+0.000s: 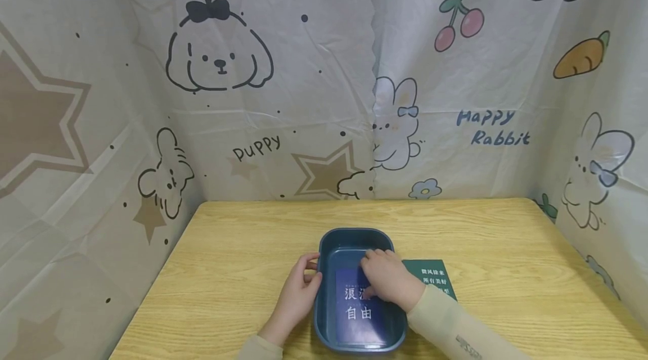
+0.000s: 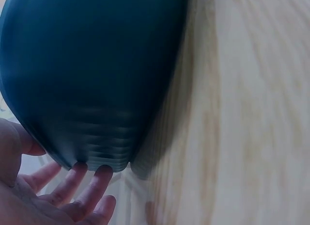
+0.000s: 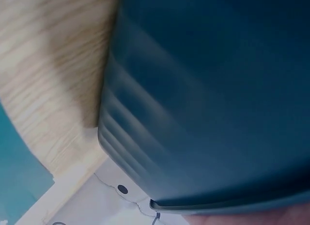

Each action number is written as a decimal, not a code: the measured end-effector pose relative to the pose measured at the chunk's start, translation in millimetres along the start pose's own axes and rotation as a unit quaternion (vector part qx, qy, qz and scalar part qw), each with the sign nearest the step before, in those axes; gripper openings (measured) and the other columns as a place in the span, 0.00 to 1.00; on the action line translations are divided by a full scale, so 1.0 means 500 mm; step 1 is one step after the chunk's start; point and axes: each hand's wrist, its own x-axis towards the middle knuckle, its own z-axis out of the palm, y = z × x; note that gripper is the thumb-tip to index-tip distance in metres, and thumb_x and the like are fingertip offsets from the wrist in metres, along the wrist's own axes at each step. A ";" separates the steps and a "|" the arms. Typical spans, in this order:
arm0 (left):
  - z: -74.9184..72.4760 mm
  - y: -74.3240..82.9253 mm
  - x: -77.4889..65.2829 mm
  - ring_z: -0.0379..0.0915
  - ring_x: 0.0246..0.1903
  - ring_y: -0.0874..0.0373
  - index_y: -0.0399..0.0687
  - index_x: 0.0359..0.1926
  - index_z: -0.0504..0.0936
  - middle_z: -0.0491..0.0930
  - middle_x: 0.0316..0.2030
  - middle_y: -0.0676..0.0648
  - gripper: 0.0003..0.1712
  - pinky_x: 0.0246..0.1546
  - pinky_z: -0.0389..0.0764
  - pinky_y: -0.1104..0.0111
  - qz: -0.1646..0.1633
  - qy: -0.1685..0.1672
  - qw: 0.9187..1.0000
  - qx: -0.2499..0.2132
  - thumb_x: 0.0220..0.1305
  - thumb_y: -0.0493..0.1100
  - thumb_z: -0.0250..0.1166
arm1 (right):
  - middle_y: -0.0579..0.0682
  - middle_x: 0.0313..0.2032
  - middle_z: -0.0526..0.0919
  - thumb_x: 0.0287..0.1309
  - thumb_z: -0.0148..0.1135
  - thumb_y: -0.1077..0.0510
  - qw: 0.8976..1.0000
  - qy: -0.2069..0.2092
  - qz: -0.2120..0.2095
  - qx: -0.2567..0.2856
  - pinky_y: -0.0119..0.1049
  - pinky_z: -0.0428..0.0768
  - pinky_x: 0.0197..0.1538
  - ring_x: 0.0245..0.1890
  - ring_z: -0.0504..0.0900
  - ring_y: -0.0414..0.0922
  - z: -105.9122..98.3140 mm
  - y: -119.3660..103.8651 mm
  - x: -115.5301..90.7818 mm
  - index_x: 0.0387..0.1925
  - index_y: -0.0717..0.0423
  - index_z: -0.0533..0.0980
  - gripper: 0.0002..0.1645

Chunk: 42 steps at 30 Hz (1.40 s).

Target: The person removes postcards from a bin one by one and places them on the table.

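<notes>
A dark blue rectangular bin (image 1: 328,242) stands on the table, open side up. Inside it is a purple-blue book (image 1: 358,329) with large white characters on its cover. My right hand (image 1: 392,278) reaches over the bin's right rim and grips the book near its upper right part, thumb over the cover; most fingertips are hidden. Along the left side, my left hand (image 1: 300,289) rests against the bin with relaxed fingers. The left wrist view shows fingertips (image 2: 102,172) right at the bin's ribbed outer wall (image 2: 104,133), thumb near the rim.
A green book (image 1: 430,273) with white writing lies just right of the bin, partly covered by the right forearm. The wood-grain table (image 1: 243,247) ends at a printed cloth (image 1: 314,118) that hangs behind and on both sides.
</notes>
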 end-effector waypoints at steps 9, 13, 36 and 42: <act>0.002 -0.003 0.002 0.78 0.41 0.47 0.43 0.60 0.69 0.75 0.49 0.35 0.22 0.38 0.83 0.57 0.001 0.000 1.000 0.000 0.65 0.35 0.54 | 0.51 0.35 0.82 0.27 0.77 0.38 1.000 0.001 -0.003 0.007 0.40 0.74 0.34 0.35 0.76 0.48 0.001 0.008 0.009 0.36 0.56 0.80 0.35; 0.003 -0.003 0.002 0.78 0.41 0.47 0.42 0.60 0.69 0.75 0.48 0.34 0.22 0.38 0.83 0.57 0.003 0.002 1.000 0.000 0.65 0.35 0.54 | 0.52 0.36 0.82 0.27 0.78 0.39 1.000 0.005 -0.001 0.019 0.41 0.75 0.35 0.36 0.76 0.48 0.003 0.010 0.010 0.37 0.56 0.77 0.36; 0.001 -0.013 0.006 0.77 0.34 0.54 0.49 0.61 0.69 0.75 0.47 0.37 0.22 0.34 0.80 0.60 -0.023 -0.006 1.000 -0.015 0.66 0.37 0.55 | 0.43 0.32 0.78 0.57 0.63 0.60 0.943 0.022 -0.022 0.331 0.42 0.79 0.38 0.33 0.75 0.41 -0.043 0.058 -0.008 0.37 0.49 0.74 0.07; -0.001 -0.013 0.005 0.76 0.34 0.54 0.49 0.60 0.69 0.75 0.47 0.37 0.22 0.33 0.79 0.61 -0.023 -0.008 1.000 -0.015 0.66 0.37 0.55 | 0.42 0.32 0.81 0.61 0.60 0.56 0.922 0.032 -0.003 0.385 0.41 0.81 0.38 0.33 0.77 0.39 -0.042 0.070 -0.013 0.39 0.44 0.76 0.05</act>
